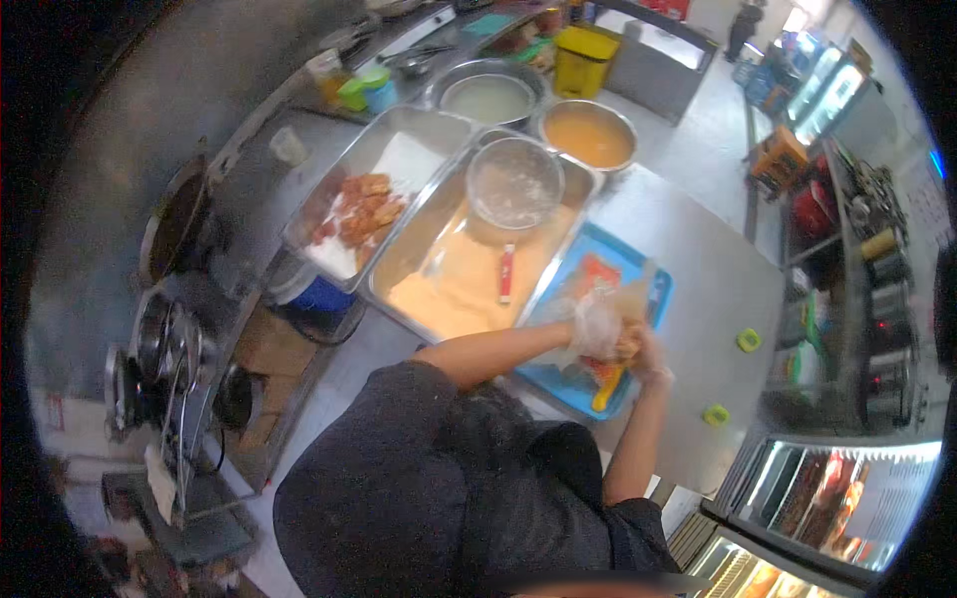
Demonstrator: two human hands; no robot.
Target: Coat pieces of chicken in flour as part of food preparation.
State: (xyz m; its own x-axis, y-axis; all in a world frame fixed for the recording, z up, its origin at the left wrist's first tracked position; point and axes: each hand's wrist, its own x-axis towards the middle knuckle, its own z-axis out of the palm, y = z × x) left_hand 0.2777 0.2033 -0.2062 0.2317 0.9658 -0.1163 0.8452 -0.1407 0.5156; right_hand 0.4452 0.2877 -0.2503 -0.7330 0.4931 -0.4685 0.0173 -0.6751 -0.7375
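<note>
My left hand [598, 329], in a clear plastic glove, is over a blue tray [566, 390]. Against it from the right is my right hand [649, 362]; the two touch or overlap at the fingers. Blur hides what is between them and whether either holds anything. Reddish-orange food [598, 273], perhaps raw meat, lies in the tray beyond my hands. A yellow handle [609, 390] shows in the tray just below them; the tool it belongs to is mostly hidden.
Left of the tray, a steel pan [419, 303] holds pale flour or breading and a round sieve [516, 183] with a red handle [507, 273]. Another pan [318, 224] contains coated meat pieces. Beyond are bowls of orange liquid [591, 134] and cloudy liquid [490, 99].
</note>
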